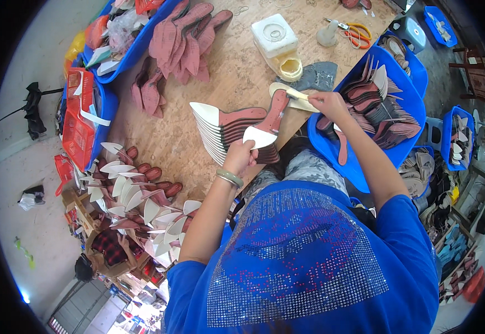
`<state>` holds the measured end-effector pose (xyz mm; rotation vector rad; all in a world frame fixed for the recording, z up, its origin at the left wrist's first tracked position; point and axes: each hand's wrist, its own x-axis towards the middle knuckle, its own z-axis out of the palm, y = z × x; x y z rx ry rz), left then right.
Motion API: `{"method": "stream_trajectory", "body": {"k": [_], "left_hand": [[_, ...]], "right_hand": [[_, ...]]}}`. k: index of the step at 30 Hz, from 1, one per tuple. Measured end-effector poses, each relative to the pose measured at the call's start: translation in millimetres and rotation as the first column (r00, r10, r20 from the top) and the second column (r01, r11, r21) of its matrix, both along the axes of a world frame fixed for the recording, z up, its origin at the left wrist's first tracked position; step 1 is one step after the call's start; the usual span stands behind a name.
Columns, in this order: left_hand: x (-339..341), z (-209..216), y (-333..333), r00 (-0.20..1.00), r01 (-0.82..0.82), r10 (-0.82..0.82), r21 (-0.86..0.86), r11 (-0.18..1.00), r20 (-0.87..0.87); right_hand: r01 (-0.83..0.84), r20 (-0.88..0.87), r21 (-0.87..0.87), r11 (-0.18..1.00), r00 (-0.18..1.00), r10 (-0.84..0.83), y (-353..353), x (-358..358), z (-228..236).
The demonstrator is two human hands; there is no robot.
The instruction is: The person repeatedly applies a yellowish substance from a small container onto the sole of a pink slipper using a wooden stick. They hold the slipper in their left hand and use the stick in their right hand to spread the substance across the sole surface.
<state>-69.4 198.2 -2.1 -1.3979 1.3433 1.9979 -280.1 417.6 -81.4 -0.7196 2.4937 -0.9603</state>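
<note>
My left hand (241,157) grips the white pointed end of a reddish-pink shoe insole (276,116), thumb on top. The insole's other end rests over a pale oval piece near the table edge. In my right hand (328,107) a slim cream-coloured stick or brush (298,95) is pinched, its tip at the insole's far end; its exact kind is unclear. Beside and partly beneath my left hand lies a fanned stack of similar insoles (234,123) with white ends. Just beyond the stick stands a cream-crusted pot (290,68) attached to a white block (274,34).
More insoles lie in a pile (184,42) at the far left and in rows (136,192) at the near left. A blue basin (359,167) full of insoles is at the right. Orange-handled scissors (357,36), a small bottle (327,34) and a grey piece (319,75) lie on the table.
</note>
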Motion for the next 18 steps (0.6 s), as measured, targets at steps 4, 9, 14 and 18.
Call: {"method": "stream_trajectory", "body": {"k": [4, 9, 14, 18], "left_hand": [[-2.9, 2.2, 0.5, 0.994, 0.109, -0.109, -0.041, 0.993, -0.013], [-4.2, 5.5, 4.4, 0.994, 0.109, -0.109, -0.057, 0.992, -0.01], [0.5, -6.2, 5.9, 0.996, 0.09, -0.092, -0.074, 0.993, -0.024], [-0.4, -8.3, 9.4, 0.993, 0.116, -0.118, -0.1, 0.988, -0.022]], "right_hand": [[-0.103, -0.14, 0.072, 0.992, 0.984, 0.113, -25.7, -17.0, -7.0], [-0.234, -0.141, 0.108, 0.966, 0.958, 0.248, -41.8, -5.0, 3.9], [-0.319, -0.192, -0.032, 0.947, 0.932, 0.307, -27.2, 34.0, 20.1], [-0.295, -0.093, -0.132, 0.946, 0.954, 0.284, -29.7, 74.5, 21.6]]}}
